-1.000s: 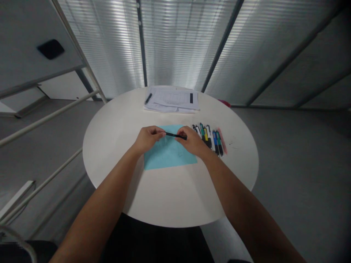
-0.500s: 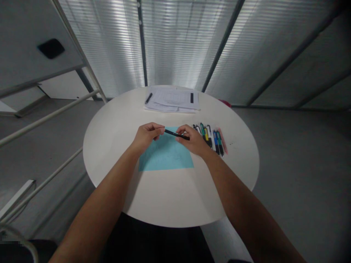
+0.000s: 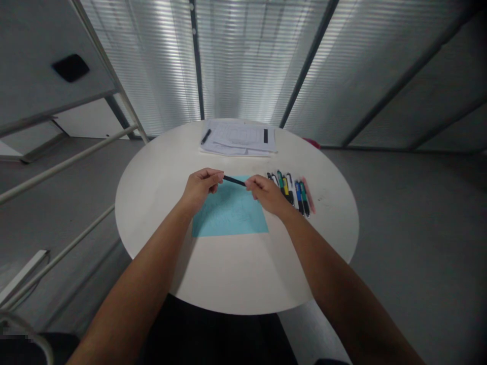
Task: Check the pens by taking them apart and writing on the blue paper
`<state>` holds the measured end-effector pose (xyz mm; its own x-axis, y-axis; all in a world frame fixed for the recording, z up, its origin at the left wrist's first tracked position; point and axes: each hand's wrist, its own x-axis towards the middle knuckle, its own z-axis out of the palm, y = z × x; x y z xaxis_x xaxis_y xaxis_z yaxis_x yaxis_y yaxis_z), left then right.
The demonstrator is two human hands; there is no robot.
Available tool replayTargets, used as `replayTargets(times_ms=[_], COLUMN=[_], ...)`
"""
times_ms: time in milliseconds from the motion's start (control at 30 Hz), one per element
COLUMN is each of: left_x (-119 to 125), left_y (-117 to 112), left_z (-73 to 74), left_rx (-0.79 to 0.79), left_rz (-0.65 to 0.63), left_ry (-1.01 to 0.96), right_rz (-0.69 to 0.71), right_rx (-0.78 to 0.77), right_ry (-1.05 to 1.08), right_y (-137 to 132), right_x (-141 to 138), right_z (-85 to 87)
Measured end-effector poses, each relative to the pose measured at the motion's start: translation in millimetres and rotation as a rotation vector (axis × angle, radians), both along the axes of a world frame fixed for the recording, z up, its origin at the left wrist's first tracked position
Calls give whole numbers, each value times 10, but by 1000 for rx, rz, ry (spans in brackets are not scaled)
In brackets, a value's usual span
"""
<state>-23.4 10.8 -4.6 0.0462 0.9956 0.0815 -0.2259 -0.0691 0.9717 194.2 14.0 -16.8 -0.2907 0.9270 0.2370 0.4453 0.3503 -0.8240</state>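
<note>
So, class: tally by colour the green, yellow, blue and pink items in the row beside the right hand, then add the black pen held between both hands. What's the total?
Green pens: 2
Yellow pen: 1
Blue pen: 1
Pink stick-shaped item: 1
Held black pen: 1
Total: 6

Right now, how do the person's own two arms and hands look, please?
The left hand and right hand are bare, without gloves. The left forearm and right forearm are bare too: no sleeve, watch or bracelet shows. Small rings, I cannot tell.
</note>
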Motion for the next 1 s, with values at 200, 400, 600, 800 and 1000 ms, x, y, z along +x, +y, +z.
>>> replayTargets(times_ms=[200,400,600,800,1000], left_x=[-2,-19,-25,-19,-31], left_y=[2,0,-1,-8,2], left_z=[13,39,49,67,41], left_rx=[-16,-43,-40,-39,-38], left_rz=[9,23,23,19,25], left_ry=[-14,-68,-108,-106,-88], right_rz=[-26,20,-37,-37,-49], right_rx=[15,-19,-35,-78,-117], right_ry=[93,33,232,236,180], right_y=[13,5,23,24,-12], right_x=[-3,-1,4,10,1], right_z=[9,27,-1,18,55])
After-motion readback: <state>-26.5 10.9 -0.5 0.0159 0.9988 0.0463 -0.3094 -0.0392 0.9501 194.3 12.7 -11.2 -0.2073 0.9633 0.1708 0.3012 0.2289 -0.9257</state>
